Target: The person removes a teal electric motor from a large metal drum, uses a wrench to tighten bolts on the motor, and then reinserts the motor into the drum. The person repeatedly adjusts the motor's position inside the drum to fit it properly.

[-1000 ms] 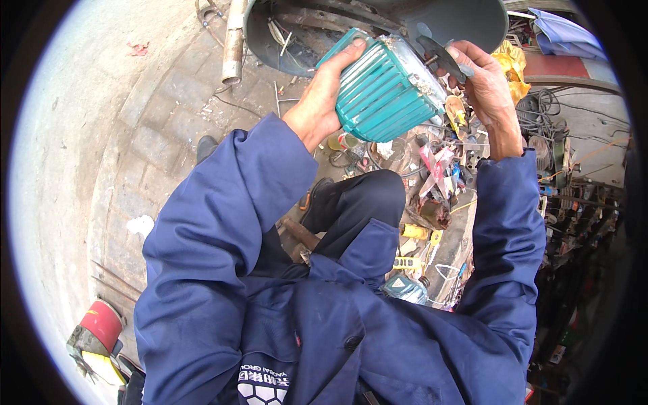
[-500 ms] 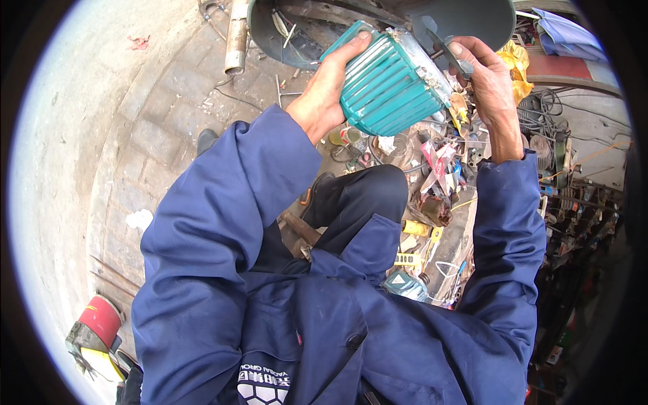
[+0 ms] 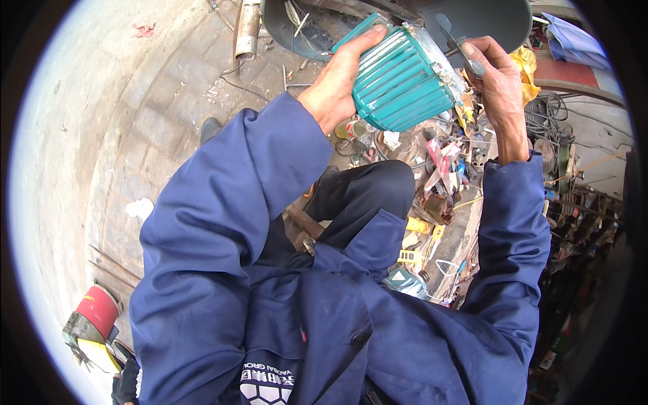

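Note:
Held up in front of me is a teal electric motor [image 3: 403, 89] with ribbed sides, tilted. My left hand [image 3: 339, 79] grips its left side, thumb over the top edge. On the motor's right end is a dark grey fan [image 3: 448, 39] with flat blades. My right hand [image 3: 501, 79] pinches one blade between thumb and bent fingers. The fan's hub is partly hidden by the motor's end and the blades.
Behind the motor lies a large dark round container [image 3: 476, 23] with scraps inside. A rusty metal pipe [image 3: 248, 34] lies to its left. Tools and litter cover the ground below the motor; coiled cables [image 3: 553, 111] lie right. A red bucket [image 3: 99, 310] stands lower left.
The whole scene has shifted slightly right in view, the motor and both hands with it. Both hands keep their grips; the fan blades look slightly turned.

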A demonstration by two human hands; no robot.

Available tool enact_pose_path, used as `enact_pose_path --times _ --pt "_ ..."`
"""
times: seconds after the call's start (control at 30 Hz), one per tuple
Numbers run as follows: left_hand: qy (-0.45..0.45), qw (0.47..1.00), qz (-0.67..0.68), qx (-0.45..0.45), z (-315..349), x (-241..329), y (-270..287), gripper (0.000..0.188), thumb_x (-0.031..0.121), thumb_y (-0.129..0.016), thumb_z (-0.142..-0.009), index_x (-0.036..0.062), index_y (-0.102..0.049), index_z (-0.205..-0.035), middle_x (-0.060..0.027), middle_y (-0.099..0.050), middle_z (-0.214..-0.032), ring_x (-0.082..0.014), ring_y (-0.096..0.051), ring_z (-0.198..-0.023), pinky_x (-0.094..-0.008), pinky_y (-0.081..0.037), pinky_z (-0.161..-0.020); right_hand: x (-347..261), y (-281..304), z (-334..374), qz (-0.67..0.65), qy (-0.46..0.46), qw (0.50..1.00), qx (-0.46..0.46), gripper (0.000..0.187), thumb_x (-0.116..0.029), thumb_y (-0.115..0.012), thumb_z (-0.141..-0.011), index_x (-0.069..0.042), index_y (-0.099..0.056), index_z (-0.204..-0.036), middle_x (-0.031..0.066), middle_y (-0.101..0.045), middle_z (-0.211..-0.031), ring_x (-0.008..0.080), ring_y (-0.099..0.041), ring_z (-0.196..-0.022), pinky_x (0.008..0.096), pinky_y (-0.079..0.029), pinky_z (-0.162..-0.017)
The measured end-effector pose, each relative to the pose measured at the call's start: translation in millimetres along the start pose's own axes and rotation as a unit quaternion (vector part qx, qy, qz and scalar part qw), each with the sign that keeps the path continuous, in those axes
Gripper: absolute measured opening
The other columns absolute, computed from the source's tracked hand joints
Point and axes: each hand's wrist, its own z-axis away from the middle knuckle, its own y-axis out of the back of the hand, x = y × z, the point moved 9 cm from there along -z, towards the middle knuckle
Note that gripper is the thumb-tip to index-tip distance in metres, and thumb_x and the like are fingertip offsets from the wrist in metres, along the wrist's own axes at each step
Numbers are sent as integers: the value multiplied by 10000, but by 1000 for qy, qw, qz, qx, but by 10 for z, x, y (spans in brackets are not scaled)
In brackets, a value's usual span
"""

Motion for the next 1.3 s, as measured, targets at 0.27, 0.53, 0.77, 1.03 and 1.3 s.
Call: enact_pose_path --times 0.27,0.53,0.77,1.03,1.3 --pt "-1 1000 4 23 21 11 16 410 489 -708 -982 131 -735 -1181 -75 -770 -1120 -210 -753 -989 -409 -613 -914 -2 -74 -13 -21 21 1000 6 147 -205 -761 -1011 -59 -747 -1001 -87 -608 -784 -1 -468 -679 196 -328 -571" --pt "88 992 77 -49 -96 -83 -26 479 461 -592 -1059 43 -687 -1273 -148 -753 -1174 -273 -745 -1023 -411 -618 -925 -90 -11 -77 51 13 999 -14 144 -202 -737 -1027 -59 -724 -1016 -93 -539 -775 5 -390 -646 202 -291 -567" --pt "15 1000 5 11 -40 -41 87 390 454 -673 -1017 100 -730 -1172 -82 -775 -1079 -214 -759 -932 -385 -632 -855 -166 -30 -52 183 99 977 -40 202 -238 -753 -1017 -40 -712 -1017 -96 -620 -896 13 -489 -821 201 -399 -722" --pt "8 1000 -29 4 -103 130 -89 526 514 -639 -1024 83 -669 -1324 -132 -744 -1230 -259 -744 -1077 -439 -603 -978 -505 -116 -6 79 144 986 -30 233 -271 -773 -999 -48 -765 -1065 -59 -650 -832 11 -515 -766 217 -405 -657" --pt "26 999 -22 -11 -58 41 -127 594 518 -584 -1050 53 -602 -1419 -170 -693 -1348 -304 -702 -1198 -465 -570 -1047 -484 -81 98 93 134 986 -25 228 -255 -779 -983 -50 -785 -1081 -57 -640 -806 48 -510 -740 257 -428 -652"
